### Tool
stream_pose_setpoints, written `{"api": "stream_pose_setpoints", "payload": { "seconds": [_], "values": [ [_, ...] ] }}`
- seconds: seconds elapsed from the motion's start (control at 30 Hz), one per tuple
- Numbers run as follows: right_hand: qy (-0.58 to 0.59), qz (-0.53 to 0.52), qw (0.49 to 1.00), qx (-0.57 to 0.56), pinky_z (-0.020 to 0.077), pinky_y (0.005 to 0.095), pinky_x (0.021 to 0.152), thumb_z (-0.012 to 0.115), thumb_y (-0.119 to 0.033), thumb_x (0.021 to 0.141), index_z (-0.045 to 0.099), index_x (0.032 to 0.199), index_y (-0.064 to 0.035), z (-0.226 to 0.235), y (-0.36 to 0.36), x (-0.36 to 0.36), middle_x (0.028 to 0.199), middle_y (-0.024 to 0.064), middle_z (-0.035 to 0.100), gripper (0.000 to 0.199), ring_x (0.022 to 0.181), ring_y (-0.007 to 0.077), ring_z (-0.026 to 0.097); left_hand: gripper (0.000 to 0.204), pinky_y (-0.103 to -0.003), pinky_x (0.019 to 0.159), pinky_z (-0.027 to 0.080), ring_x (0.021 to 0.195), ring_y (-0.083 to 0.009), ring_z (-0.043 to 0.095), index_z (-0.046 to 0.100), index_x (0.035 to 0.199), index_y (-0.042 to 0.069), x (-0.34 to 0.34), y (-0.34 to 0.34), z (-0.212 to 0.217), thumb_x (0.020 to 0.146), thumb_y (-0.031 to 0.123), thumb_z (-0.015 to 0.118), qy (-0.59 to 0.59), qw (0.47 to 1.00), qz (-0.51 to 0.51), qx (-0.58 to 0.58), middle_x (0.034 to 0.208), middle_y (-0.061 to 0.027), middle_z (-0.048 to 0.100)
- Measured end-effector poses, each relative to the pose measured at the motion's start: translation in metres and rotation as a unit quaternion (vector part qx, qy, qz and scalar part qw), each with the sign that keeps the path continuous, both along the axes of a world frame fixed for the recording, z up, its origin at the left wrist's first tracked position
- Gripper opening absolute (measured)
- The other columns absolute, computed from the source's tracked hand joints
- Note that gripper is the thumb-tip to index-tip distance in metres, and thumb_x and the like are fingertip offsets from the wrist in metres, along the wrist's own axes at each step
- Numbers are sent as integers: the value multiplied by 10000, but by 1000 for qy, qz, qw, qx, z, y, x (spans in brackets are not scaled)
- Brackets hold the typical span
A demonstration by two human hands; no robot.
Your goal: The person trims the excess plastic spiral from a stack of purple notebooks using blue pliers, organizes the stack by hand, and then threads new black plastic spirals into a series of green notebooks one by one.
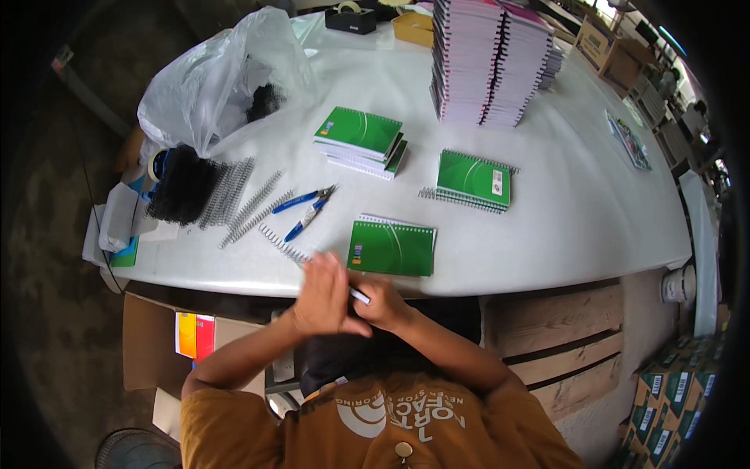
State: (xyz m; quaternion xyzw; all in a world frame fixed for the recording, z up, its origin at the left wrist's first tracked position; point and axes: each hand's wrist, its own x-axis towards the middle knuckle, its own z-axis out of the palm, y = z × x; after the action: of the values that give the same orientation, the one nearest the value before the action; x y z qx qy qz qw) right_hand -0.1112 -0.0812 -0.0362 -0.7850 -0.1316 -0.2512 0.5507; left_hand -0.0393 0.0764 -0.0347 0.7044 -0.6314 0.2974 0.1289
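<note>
Grip of right hand (383, 305) curled round small white-ended object (360, 296), left hand (321, 291) outstretched, loose, blurred

My left hand (322, 293): motion-blurred. White-tipped object (360, 296) in my right hand (380, 304): mostly hidden, kind unclear. Spiral-bound book stack (471, 70): top cut off. Fan (137, 450): cut by lower edge.

Surface (570, 227): spread white before me.
Plastic bag (191, 90), black coils (183, 184), blue-handled pliers (314, 209): lay to my left.
Green pad (391, 248): lay close to me.
Green notebook stacks (359, 133): sat beyond it.
Tall book stack (473, 66): stood farther off.
</note>
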Motion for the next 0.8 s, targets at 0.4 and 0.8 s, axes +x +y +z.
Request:
{"api": "stream_pose_setpoints", "payload": {
  "seconds": [0.4, 0.8],
  "values": [
    [-20, 51, 993, 104, 504, 382, 774, 600, -176, 822, 510, 1197, -18, 7, 3, 11, 1094, 175, 612, 416, 943, 342, 622, 748, -523, 1049, 113, 1248, -372, 377, 449, 1288, -1, -13, -6, 39, 823, 583, 497, 48, 997, 54, 9, 1265, -180, 483],
    [122, 33, 983, 132, 504, 334, 710, 644, -19, 787, 540, 1030, 4, 24, -7, 12, 916, 165, 645, 265, 863, 294, 656, 276, -334, 781, 332, 841, -188, 569, 625, 977, 115, 18, -26, 121, 733, 198, 722, 308, 948, -11, 83, 921, -8, 635]
  ]
}}
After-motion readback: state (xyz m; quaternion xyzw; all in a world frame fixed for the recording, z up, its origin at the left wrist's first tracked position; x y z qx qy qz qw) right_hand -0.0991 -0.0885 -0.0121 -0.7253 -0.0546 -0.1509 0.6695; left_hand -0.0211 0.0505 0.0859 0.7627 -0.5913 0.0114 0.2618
